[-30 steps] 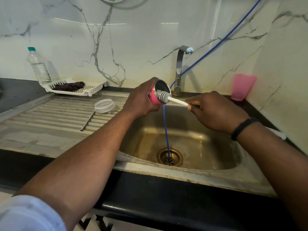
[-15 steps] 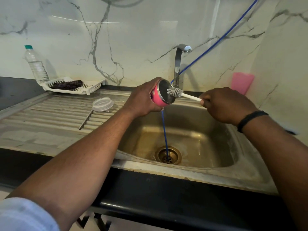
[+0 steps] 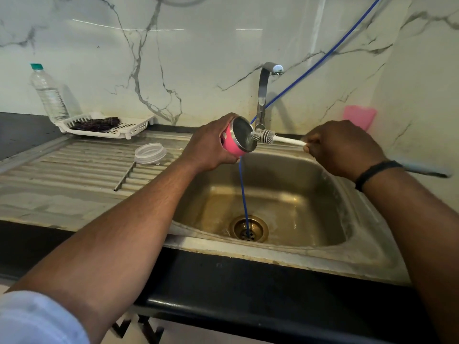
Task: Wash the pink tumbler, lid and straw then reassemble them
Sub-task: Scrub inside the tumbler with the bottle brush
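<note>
Tumbler (image 3: 232,145) gripped on its side in L hand (image 3: 211,142), mouth at 3 o'clock; R hand (image 3: 340,147) fingers pinch brush (image 3: 264,136) at rim. Step: scrubbing inside. Next: lid (image 3: 150,153), straw (image 3: 125,176).

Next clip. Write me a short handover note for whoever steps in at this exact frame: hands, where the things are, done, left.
Left hand grips the tumbler sideways over the sink, mouth toward the right.
Right hand holds the brush, bristles just outside the mouth.
Lid and straw lie on the drainboard, apart from the tumbler.
Done: disassembly. How far the scrubbing has got can't be told.
Left: lid and straw apparently unwashed, then reassemble.
</note>
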